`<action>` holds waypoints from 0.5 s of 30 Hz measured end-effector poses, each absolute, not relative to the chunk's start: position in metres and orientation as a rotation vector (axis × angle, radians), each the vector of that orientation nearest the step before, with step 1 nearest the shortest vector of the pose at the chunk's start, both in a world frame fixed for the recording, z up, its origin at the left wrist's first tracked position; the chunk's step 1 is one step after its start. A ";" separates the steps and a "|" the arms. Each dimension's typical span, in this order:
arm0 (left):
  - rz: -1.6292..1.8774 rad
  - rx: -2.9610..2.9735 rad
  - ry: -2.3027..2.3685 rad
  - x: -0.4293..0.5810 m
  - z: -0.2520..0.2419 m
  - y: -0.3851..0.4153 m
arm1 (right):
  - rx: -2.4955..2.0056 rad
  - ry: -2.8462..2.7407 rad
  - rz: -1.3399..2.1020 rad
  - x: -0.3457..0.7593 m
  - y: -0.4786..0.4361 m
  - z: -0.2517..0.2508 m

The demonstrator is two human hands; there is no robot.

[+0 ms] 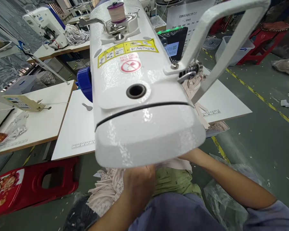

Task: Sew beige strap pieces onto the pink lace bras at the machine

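Note:
The white head of a sewing machine (149, 134) fills the middle of the view and covers the work below it. My left hand (140, 179) is under its front end, with the back of the hand showing and the fingers hidden. Only the wrist of my right hand (191, 155) shows at the machine's right side; that hand is behind the head. Pale pink fabric (177, 163) lies between the two hands. A bunch of beige lace pieces (108, 189) hangs beside my left wrist, over my lap. What either hand grips cannot be made out.
A thread bobbin (117, 13) sits on the machine's top. The white table (74, 128) carries printed rulers and beige strips (191, 85). A red stool (36, 186) stands at left, near another table (55, 112). Plastic bags (227, 195) lie on the floor at right.

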State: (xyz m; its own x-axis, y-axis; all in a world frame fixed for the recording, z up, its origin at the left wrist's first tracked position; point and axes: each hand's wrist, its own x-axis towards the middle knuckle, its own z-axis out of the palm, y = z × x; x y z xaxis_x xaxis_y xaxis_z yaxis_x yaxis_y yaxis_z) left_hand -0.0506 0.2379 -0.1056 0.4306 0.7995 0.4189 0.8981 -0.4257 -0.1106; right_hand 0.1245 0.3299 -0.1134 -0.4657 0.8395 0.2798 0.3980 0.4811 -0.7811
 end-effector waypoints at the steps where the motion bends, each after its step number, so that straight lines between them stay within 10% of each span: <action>1: -0.441 -2.374 -1.460 -0.051 -0.106 0.238 | -1.017 -2.072 0.843 0.125 0.331 -0.113; 15: -0.421 -2.313 -1.411 -0.044 -0.097 0.238 | -1.016 -2.096 0.825 0.128 0.329 -0.098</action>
